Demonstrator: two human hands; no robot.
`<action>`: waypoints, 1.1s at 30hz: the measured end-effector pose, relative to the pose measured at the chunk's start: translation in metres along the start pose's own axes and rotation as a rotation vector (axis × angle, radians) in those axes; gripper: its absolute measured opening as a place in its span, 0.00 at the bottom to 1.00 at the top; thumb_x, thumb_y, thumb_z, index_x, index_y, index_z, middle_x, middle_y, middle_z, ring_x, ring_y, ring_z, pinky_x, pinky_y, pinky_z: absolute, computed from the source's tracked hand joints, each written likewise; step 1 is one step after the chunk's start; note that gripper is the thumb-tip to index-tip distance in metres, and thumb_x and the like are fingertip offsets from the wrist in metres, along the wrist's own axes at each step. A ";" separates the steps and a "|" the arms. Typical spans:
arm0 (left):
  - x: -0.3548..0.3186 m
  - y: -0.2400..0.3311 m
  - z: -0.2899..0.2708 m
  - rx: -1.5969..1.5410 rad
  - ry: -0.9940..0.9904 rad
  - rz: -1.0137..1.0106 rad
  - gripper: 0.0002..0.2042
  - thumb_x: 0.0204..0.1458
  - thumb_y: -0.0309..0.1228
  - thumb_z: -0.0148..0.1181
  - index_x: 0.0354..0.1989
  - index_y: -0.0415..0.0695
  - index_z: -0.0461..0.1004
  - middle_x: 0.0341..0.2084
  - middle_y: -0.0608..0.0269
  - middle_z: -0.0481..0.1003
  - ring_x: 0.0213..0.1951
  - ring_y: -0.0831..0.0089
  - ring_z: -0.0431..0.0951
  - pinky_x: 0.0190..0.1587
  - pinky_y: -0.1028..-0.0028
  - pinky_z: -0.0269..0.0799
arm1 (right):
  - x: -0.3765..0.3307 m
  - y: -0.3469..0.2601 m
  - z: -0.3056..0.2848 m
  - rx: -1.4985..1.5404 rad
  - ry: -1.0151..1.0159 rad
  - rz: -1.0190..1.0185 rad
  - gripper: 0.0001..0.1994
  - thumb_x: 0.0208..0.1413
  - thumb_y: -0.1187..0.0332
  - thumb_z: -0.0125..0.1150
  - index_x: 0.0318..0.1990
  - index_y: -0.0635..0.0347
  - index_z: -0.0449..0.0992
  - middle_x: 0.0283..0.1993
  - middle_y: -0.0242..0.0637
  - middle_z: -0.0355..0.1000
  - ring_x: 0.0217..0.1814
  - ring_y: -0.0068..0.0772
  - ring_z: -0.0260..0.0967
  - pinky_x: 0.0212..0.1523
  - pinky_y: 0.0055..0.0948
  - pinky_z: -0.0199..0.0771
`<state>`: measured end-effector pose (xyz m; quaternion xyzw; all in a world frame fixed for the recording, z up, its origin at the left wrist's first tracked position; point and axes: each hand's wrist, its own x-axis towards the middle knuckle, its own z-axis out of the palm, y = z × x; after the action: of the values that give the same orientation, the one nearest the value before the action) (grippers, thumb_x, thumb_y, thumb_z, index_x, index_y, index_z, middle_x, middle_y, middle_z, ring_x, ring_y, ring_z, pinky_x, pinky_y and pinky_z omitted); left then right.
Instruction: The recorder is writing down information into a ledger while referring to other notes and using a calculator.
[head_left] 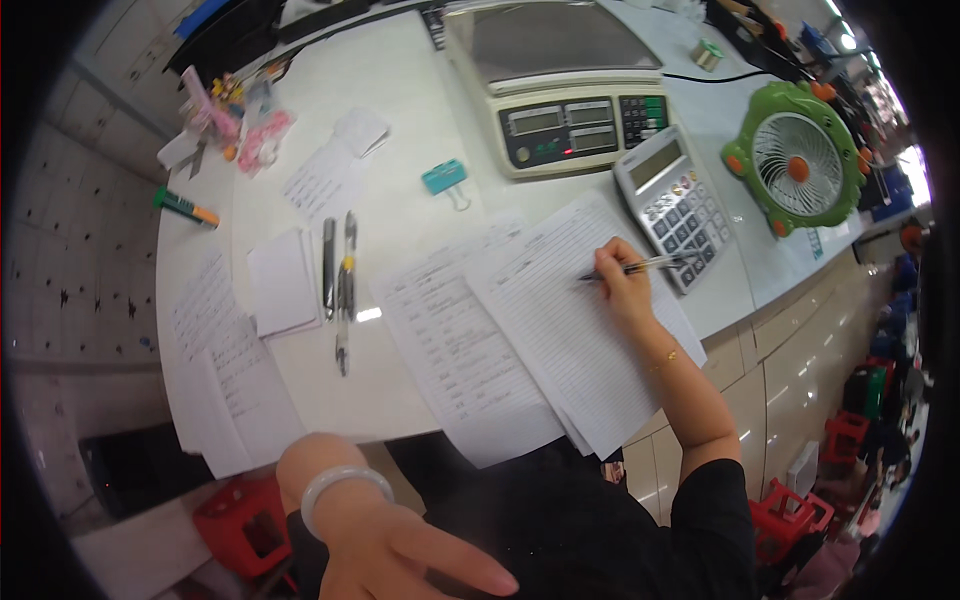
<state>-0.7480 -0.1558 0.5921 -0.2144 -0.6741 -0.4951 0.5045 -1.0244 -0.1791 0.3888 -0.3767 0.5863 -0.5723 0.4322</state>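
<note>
My right hand [622, 290] is closed around a pen [658, 263], its tip close to the upper part of a lined sheet [570, 340]. A little handwriting shows near the top of that sheet, and more paper lies under it. Just left of it is a page with rows of handwriting [450, 350]. A grey calculator [680, 215] touches the sheet's upper right side. My left hand [400, 550], with a pale bangle at the wrist, is near my body below the table edge. Its visible fingers are stretched and apart, with nothing seen in them; some are cut off by the frame.
A weighing scale [560, 100] stands at the back, with a green fan [797, 165] to its right. Pens [346, 280], a note stack [283, 282], a teal binder clip [444, 177] and a marker [187, 208] lie leftward. Red stools [243, 525] stand beside the table.
</note>
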 end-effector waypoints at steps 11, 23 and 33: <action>-0.012 0.000 0.000 0.125 0.075 0.119 0.16 0.58 0.32 0.41 0.55 0.61 0.57 0.21 0.65 0.70 0.24 0.70 0.69 0.45 0.64 0.65 | 0.003 0.005 0.004 -0.028 -0.039 -0.032 0.11 0.57 0.67 0.56 0.25 0.56 0.64 0.19 0.22 0.60 0.15 0.11 0.52 0.15 0.13 0.50; -0.032 -0.007 -0.005 -0.012 0.078 -0.004 0.18 0.57 0.31 0.45 0.56 0.62 0.54 0.17 0.62 0.68 0.21 0.70 0.68 0.41 0.65 0.68 | 0.002 0.007 0.000 -0.053 -0.034 -0.036 0.10 0.57 0.66 0.56 0.26 0.56 0.65 0.19 0.23 0.60 0.14 0.11 0.52 0.14 0.14 0.50; -0.080 -0.049 -0.012 0.112 -0.190 -0.306 0.10 0.49 0.38 0.56 0.26 0.46 0.64 0.22 0.58 0.65 0.22 0.64 0.66 0.21 0.66 0.61 | 0.020 -0.025 0.027 -0.154 -0.122 0.141 0.07 0.57 0.67 0.54 0.29 0.59 0.69 0.23 0.27 0.67 0.22 0.14 0.62 0.21 0.13 0.56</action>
<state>-0.7487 -0.1700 0.4982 -0.1270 -0.7698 -0.5053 0.3686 -1.0069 -0.2089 0.4134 -0.4009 0.6263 -0.4697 0.4758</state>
